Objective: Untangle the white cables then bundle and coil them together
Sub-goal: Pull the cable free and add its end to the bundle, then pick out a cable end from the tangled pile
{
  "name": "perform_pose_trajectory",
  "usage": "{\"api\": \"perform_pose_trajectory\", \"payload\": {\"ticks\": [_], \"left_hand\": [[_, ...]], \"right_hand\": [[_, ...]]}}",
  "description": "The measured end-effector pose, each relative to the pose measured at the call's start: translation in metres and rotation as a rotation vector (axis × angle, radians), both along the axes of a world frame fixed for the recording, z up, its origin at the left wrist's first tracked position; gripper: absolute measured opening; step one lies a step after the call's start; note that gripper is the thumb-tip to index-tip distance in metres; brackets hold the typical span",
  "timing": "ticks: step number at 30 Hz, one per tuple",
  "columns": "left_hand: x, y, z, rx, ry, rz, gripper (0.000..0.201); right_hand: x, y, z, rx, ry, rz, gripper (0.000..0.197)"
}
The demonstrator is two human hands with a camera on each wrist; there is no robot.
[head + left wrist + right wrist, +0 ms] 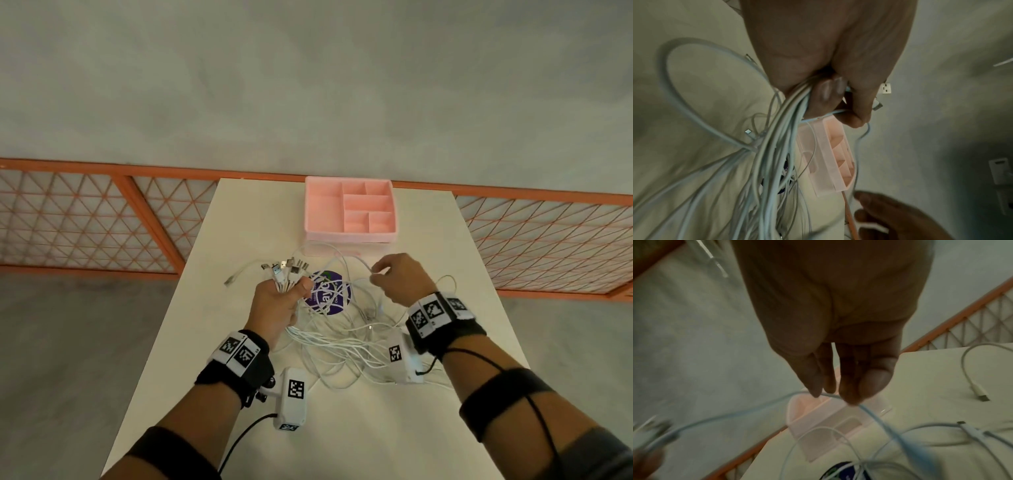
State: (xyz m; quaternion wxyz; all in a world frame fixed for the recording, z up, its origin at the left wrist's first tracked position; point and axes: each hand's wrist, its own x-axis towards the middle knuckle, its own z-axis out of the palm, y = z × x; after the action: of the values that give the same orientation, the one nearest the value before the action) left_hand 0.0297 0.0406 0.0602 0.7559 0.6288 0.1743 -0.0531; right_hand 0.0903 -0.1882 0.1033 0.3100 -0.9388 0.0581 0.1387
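A tangle of white cables (pixel 342 339) lies on the white table (pixel 376 438) between my hands. My left hand (pixel 279 301) is raised over the table and grips a bundle of several cable ends; their USB plugs (pixel 289 269) fan out above the fist. The left wrist view shows that hand (pixel 836 95) closed round the bundle (pixel 781 129), which hangs down to the table. To the right, my right hand (pixel 390 277) pinches a single white cable (pixel 359 265) at its fingertips. The right wrist view shows its fingertips (pixel 849 395) on that strand (pixel 869 412).
A pink compartment tray (pixel 351 209) stands at the table's far edge, with a clear lid (pixel 329 251) in front of it. A purple round sticker (pixel 329 291) lies under the cables. One loose plug (pixel 228 281) lies left of the bundle. An orange mesh railing (pixel 102 219) runs behind the table.
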Motion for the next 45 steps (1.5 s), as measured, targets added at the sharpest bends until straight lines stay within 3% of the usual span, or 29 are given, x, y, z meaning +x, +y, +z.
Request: {"api": "perform_pose_trajectory", "payload": {"ticks": [4,6,8,10,13,21,25,27,29,32,35,40,42,45], "left_hand": [[0.0,-0.008,-0.003,0.085,0.009,-0.032,0.029],[0.0,-0.011,-0.001,0.09,0.002,-0.029,0.028],[-0.001,-0.011,0.001,0.071,-0.012,-0.035,0.021],[-0.003,-0.009,0.001,0.044,-0.01,-0.057,0.021],[-0.009,-0.007,0.002,0.018,-0.022,-0.09,0.024],[-0.008,-0.001,-0.002,-0.028,-0.027,-0.103,0.031],[-0.003,-0.002,-0.009,0.007,0.002,-0.091,0.058],[-0.002,-0.001,-0.012,0.021,0.036,-0.044,0.061],[-0.001,0.002,-0.015,0.008,0.04,0.014,0.048],[0.0,0.004,-0.016,-0.041,0.023,0.065,0.023],[0.003,0.0,-0.006,-0.053,-0.002,0.033,0.025],[0.009,-0.009,0.005,0.011,-0.046,-0.049,0.03],[0.011,-0.011,0.002,0.06,-0.042,-0.078,0.033],[0.011,-0.014,0.002,0.107,-0.029,-0.121,0.035]], "right_hand": [[-0.012,0.032,0.004,-0.012,-0.339,0.388,0.05],[-0.017,0.047,0.009,-0.068,-0.326,0.567,0.034],[-0.019,0.054,0.015,-0.038,-0.189,0.604,0.025],[-0.016,0.054,0.021,0.074,-0.096,0.551,0.024],[-0.011,0.052,0.038,0.226,-0.125,0.476,0.021],[0.016,0.039,0.112,0.813,-0.489,0.085,0.029],[0.026,0.018,0.142,1.107,-0.64,-0.114,0.025],[0.032,0.004,0.147,1.143,-0.682,-0.208,0.026],[0.039,-0.011,0.141,1.054,-0.696,-0.284,0.027],[0.042,-0.031,0.113,0.702,-0.654,-0.296,0.026],[0.031,-0.04,0.076,0.298,-0.415,-0.185,0.023],[0.013,-0.024,0.029,-0.147,-0.106,0.081,0.024],[0.009,-0.009,0.022,-0.213,-0.123,0.177,0.04],[0.0,0.018,0.021,-0.084,-0.236,0.432,0.048]]}}
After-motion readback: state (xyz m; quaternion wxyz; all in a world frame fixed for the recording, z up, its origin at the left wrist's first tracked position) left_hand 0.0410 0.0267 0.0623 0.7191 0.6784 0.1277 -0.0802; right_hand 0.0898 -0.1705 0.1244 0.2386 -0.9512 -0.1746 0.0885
